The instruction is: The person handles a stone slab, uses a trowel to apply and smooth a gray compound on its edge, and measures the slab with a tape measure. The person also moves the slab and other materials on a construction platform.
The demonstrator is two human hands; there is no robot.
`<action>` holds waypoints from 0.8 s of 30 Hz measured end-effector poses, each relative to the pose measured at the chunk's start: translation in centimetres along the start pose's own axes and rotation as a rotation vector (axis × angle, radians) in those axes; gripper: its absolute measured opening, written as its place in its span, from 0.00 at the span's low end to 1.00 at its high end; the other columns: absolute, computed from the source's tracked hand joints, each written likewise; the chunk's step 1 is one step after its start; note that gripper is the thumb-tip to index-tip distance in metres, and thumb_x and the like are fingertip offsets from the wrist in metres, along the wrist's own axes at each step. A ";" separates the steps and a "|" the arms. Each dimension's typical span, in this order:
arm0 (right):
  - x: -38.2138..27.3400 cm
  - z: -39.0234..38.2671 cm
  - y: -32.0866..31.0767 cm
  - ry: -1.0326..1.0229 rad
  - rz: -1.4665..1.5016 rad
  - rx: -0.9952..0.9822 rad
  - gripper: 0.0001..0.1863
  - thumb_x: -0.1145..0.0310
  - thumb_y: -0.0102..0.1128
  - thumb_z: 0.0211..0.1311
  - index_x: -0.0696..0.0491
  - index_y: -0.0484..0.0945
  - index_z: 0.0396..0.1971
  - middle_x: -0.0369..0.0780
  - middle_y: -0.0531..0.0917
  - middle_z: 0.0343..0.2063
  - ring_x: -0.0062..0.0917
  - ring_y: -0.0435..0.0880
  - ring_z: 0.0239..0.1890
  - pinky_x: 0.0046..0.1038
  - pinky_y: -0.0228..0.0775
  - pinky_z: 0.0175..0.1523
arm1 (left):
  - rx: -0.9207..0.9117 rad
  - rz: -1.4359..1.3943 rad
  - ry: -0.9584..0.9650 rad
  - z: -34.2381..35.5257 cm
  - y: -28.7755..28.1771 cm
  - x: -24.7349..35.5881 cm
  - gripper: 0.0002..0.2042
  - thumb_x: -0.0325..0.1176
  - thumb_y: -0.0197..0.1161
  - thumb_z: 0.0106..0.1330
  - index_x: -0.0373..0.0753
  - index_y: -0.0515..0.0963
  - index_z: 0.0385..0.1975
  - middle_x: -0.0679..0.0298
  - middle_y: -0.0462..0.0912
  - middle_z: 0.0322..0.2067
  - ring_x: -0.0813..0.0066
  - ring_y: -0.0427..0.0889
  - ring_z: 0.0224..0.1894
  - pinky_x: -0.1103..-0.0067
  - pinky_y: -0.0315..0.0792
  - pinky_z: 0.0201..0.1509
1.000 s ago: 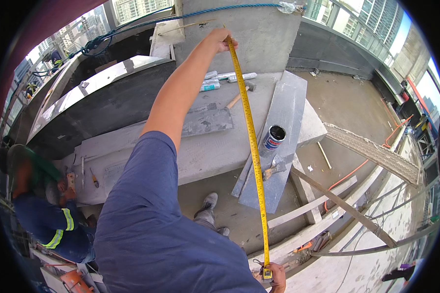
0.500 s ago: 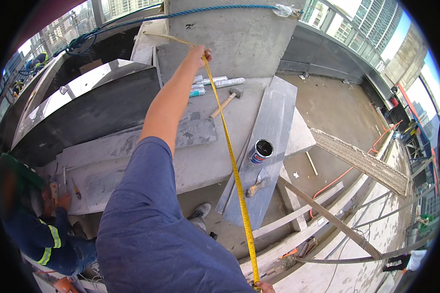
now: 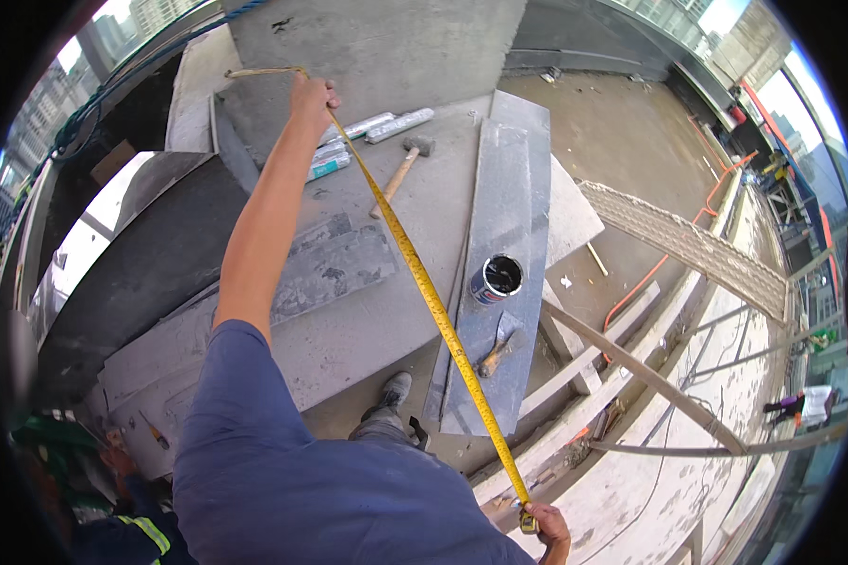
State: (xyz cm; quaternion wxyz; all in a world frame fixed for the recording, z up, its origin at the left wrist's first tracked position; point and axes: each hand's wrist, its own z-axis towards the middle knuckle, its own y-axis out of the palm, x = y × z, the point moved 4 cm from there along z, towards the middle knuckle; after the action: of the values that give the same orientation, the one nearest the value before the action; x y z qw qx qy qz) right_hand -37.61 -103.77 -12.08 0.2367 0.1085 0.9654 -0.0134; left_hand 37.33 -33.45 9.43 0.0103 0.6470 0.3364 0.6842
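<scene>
A yellow tape measure blade [image 3: 428, 285] runs slantwise across the view, pulled out between my two hands. At the far end my left hand [image 3: 311, 95], its arm stretched out, has its fingers closed around the blade. A short end of the blade sticks out leftward past that hand, in front of a concrete block [image 3: 377, 47]. Low on the right, my right hand [image 3: 549, 524] grips the tape measure's case [image 3: 530, 522]. Under the blade lie grey slabs, one bearing an open can of dark paste [image 3: 502, 275] and a putty knife [image 3: 502, 345].
A hammer [image 3: 402, 175] and several foil tubes [image 3: 400, 125] lie beside the concrete block. Brown wet floor [image 3: 622, 141] spreads at the far right, crossed by a textured plank [image 3: 688, 243]. A co-worker's sleeve with a reflective band [image 3: 146, 535] shows at lower left, near a screwdriver [image 3: 156, 431].
The view has shifted, so the scene sits further left and higher. My right hand and the tape case now show fully at the lower right. My left hand still holds the blade.
</scene>
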 end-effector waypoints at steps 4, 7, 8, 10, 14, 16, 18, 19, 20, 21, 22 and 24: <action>-3.4 0.9 4.4 -0.103 0.029 -0.011 0.18 0.64 0.76 0.67 0.61 0.88 0.49 0.37 0.89 0.36 0.19 0.85 0.34 0.25 0.76 0.41 | -0.156 0.077 0.031 -9.0 5.4 -5.9 0.33 0.17 0.50 0.68 0.45 0.53 0.74 0.58 0.74 0.36 0.79 0.69 0.23 0.74 0.66 0.22; -5.1 1.2 7.4 -0.168 0.051 -0.024 0.17 0.61 0.74 0.69 0.59 0.89 0.49 0.34 0.88 0.34 0.17 0.83 0.32 0.23 0.74 0.38 | -0.281 0.230 0.069 -16.9 11.1 -10.0 0.39 0.21 0.56 0.72 0.44 0.48 0.81 0.59 0.77 0.37 0.79 0.74 0.25 0.74 0.73 0.27; -5.4 1.3 8.0 -0.174 0.068 -0.021 0.18 0.61 0.73 0.70 0.58 0.89 0.50 0.34 0.88 0.34 0.16 0.82 0.32 0.23 0.74 0.38 | -0.386 0.304 0.067 -19.7 12.7 -11.3 0.41 0.22 0.58 0.74 0.44 0.45 0.83 0.59 0.78 0.38 0.78 0.77 0.27 0.74 0.76 0.30; -5.4 1.6 8.9 -0.219 0.136 -0.039 0.18 0.59 0.71 0.71 0.58 0.88 0.51 0.34 0.88 0.34 0.15 0.82 0.32 0.23 0.74 0.38 | -0.608 0.368 0.110 -25.1 16.1 -13.6 0.36 0.30 0.62 0.76 0.40 0.52 0.80 0.57 0.81 0.44 0.77 0.81 0.34 0.78 0.78 0.38; -3.4 1.9 8.3 -0.279 0.364 -0.041 0.21 0.59 0.66 0.74 0.60 0.84 0.56 0.35 0.88 0.33 0.17 0.83 0.32 0.22 0.76 0.38 | -0.872 0.468 -0.047 -32.5 20.2 -18.4 0.37 0.36 0.66 0.75 0.36 0.55 0.79 0.53 0.81 0.53 0.71 0.84 0.46 0.74 0.80 0.48; -2.0 1.9 7.0 -0.334 0.469 -0.064 0.22 0.59 0.62 0.77 0.61 0.81 0.59 0.37 0.87 0.33 0.19 0.84 0.31 0.22 0.78 0.38 | -0.894 0.494 -0.029 -34.8 20.1 -20.9 0.41 0.38 0.71 0.72 0.34 0.56 0.79 0.50 0.80 0.58 0.67 0.84 0.52 0.72 0.80 0.53; -0.2 1.9 5.4 -0.332 0.485 -0.022 0.21 0.59 0.62 0.77 0.61 0.81 0.58 0.37 0.87 0.33 0.20 0.84 0.30 0.23 0.78 0.36 | -0.689 0.748 0.207 -35.8 17.6 -23.1 0.48 0.40 0.77 0.66 0.33 0.53 0.79 0.48 0.78 0.61 0.63 0.83 0.56 0.69 0.80 0.57; 0.7 1.8 4.5 -0.350 0.498 -0.018 0.21 0.59 0.62 0.77 0.61 0.81 0.58 0.37 0.87 0.33 0.20 0.84 0.30 0.23 0.78 0.36 | -0.580 0.875 0.304 -36.2 15.9 -24.2 0.51 0.41 0.79 0.62 0.32 0.52 0.80 0.47 0.77 0.63 0.61 0.82 0.58 0.67 0.79 0.58; 1.6 1.9 3.7 -0.326 0.520 -0.004 0.21 0.59 0.61 0.77 0.60 0.81 0.57 0.37 0.87 0.32 0.21 0.84 0.29 0.24 0.78 0.35 | -0.533 0.874 0.308 -36.8 14.0 -25.6 0.54 0.41 0.81 0.59 0.33 0.50 0.80 0.45 0.73 0.66 0.58 0.80 0.61 0.66 0.76 0.63; 2.3 1.9 3.0 -0.314 0.542 -0.004 0.21 0.59 0.61 0.77 0.60 0.81 0.57 0.37 0.86 0.32 0.21 0.84 0.29 0.25 0.78 0.34 | -0.478 0.893 0.280 -37.4 11.7 -27.0 0.58 0.41 0.83 0.55 0.33 0.49 0.80 0.42 0.70 0.68 0.54 0.77 0.64 0.64 0.74 0.67; 2.8 2.1 2.4 -0.298 0.559 -0.009 0.20 0.59 0.61 0.77 0.60 0.81 0.57 0.37 0.86 0.31 0.22 0.84 0.28 0.25 0.78 0.33 | -0.417 0.911 0.255 -38.0 9.7 -28.4 0.61 0.40 0.85 0.52 0.33 0.47 0.81 0.40 0.67 0.71 0.51 0.75 0.68 0.62 0.71 0.71; 3.5 2.6 1.4 -0.289 0.585 0.024 0.20 0.59 0.60 0.77 0.59 0.80 0.56 0.37 0.85 0.30 0.23 0.84 0.27 0.26 0.78 0.31 | -0.412 0.988 0.226 -39.1 7.1 -31.5 0.64 0.40 0.85 0.51 0.34 0.42 0.81 0.39 0.64 0.73 0.47 0.69 0.72 0.61 0.66 0.75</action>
State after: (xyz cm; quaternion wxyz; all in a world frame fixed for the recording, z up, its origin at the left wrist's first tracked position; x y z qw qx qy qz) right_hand -39.09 -101.87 -15.97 0.3636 0.3813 0.8495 0.0285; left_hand 10.59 -70.55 -12.40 -0.2220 0.6350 -0.1494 0.7247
